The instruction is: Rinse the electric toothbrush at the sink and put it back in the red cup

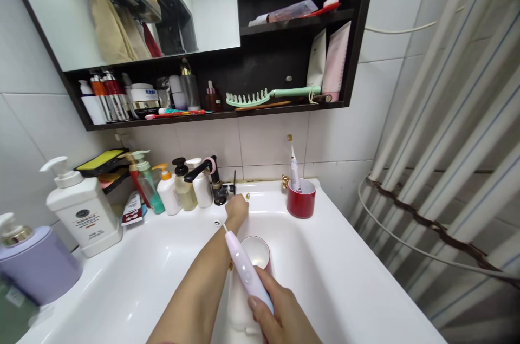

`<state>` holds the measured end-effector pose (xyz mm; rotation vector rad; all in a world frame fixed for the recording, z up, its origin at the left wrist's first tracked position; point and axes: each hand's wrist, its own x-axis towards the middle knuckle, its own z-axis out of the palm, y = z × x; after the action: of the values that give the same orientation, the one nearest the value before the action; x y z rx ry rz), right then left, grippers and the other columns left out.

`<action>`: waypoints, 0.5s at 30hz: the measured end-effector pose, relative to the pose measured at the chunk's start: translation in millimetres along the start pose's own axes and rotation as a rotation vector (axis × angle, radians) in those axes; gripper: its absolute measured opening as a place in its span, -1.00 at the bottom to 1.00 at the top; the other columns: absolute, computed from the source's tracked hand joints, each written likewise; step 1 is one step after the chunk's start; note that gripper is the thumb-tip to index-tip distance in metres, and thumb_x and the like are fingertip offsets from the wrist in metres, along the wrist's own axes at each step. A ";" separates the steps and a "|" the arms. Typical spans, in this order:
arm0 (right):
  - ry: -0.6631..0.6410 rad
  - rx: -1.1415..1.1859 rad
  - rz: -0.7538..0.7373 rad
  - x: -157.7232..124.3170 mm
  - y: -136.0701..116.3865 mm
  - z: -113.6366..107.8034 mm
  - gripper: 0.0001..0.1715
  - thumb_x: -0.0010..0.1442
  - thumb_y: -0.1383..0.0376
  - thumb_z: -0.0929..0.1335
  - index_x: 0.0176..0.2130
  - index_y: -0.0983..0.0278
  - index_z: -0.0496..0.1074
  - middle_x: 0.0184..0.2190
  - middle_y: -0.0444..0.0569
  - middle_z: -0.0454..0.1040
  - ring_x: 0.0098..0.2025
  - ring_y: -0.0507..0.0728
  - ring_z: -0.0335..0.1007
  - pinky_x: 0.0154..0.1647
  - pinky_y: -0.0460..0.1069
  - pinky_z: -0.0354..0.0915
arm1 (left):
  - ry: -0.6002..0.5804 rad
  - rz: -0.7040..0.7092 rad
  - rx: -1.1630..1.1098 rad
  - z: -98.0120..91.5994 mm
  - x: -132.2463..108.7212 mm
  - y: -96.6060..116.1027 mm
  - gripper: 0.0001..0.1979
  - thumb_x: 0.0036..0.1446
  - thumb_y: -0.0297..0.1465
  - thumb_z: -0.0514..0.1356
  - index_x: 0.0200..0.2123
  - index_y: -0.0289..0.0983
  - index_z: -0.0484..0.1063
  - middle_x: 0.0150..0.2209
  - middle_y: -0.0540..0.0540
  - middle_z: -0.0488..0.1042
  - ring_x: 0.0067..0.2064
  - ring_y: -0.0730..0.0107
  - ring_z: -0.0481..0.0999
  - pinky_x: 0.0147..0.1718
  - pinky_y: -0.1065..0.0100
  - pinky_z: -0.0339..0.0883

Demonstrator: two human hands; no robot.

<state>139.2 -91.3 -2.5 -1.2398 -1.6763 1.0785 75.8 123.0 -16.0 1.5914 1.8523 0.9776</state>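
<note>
My right hand (280, 306) is wrapped round the pale pink handle of an electric toothbrush (244, 265), held tilted over the sink. Only a thin bare shaft shows at its top end. My left hand (238, 209) reaches across the sink, its curled fingers at the side lever of the black faucet (218, 184); the fingertips are mostly hidden. Beneath the toothbrush, a cup (257, 246) with a white inside stands in the white sink (162, 263). A white lidded case (239, 306) lies there too, partly covered by my right hand.
A red cup (300, 204) holding another electric toothbrush (294, 170) stands on the right back rim. Several pump bottles (168, 192) line the left rim. Above hangs a dark mirror cabinet (260, 62) with a green hairbrush (260, 97). White pipes (455, 116) run along the right.
</note>
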 end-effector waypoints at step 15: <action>-0.013 0.124 0.179 -2.9 -3.7 0.9 -0.60 -0.03 0.22 0.14 -0.15 0.28 0.14 -0.59 -0.16 0.15 -0.66 -0.08 0.07 -0.73 -0.18 0.06 | -0.066 -0.142 -0.310 -47.4 -30.4 -27.4 -0.80 -0.26 -0.58 0.08 -0.79 -0.31 0.14 -0.58 -0.17 0.35 -0.24 0.21 0.34 -0.35 0.35 0.16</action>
<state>137.8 -94.9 0.4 -1.3230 -1.5059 1.2799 28.3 82.5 -10.9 1.2753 1.6505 1.0742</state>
